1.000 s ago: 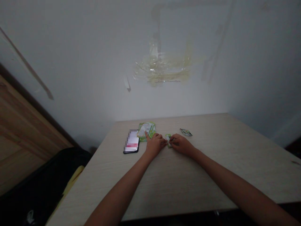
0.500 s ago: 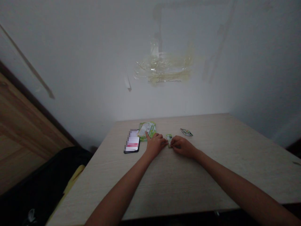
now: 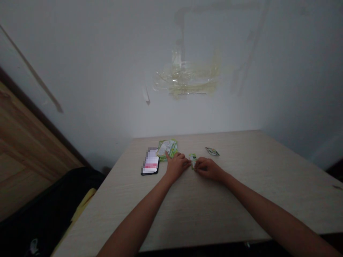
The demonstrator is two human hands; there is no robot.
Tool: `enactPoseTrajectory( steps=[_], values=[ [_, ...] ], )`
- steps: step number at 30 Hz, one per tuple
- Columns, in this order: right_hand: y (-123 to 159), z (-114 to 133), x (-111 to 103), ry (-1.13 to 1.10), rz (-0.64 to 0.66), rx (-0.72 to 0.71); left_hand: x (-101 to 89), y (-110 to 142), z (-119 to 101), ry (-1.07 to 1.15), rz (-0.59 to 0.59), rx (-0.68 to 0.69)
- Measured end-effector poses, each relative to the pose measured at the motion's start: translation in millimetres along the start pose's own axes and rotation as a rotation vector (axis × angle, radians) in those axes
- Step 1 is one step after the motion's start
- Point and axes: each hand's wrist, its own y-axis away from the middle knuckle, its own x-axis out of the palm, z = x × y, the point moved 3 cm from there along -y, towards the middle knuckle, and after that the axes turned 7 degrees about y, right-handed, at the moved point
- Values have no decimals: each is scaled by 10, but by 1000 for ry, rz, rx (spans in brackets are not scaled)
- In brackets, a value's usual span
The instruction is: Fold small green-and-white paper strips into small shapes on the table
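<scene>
A small green-and-white folded wrapper (image 3: pixel 193 159) lies on the table between my hands. At its left edge rest the bent fingertips of my left hand (image 3: pixel 177 166), which looks closed on it. My right hand (image 3: pixel 209 168) pinches the wrapper's lower right edge, its fingers curled together. Just behind my left hand is a pile of flat green-and-white wrappers (image 3: pixel 168 147); the left thumb reaches close to it. Beyond my right hand a separate folded wrapper (image 3: pixel 212 151), dark-edged with green, sits apart. My fingers hide part of the middle wrapper.
A phone (image 3: pixel 150 162) with a lit, blurred screen lies left of the pile. The pale wooden table (image 3: pixel 241 214) meets a wall (image 3: pixel 107 71) bearing old tape (image 3: pixel 191 80). On the left are a wooden panel (image 3: pixel 21 142) and dark cloth (image 3: pixel 66 200).
My right fingers have slid slightly down along the middle wrapper's right edge, so a little more of it shows. The left hand and other things keep their places.
</scene>
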Motion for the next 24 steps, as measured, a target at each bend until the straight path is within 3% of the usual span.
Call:
enactPoseTrajectory(
  steps=[6, 15, 24],
  values=[
    [-24, -146, -28, 95, -135, 127, 1, 23, 4, 13, -11, 8],
    [-40, -182, 11, 123, -82, 121, 0, 29, -3, 42, -16, -1],
    [-30, -246, 65, 205, -107, 117, 1, 34, -24, 46, 14, -47]
  ],
)
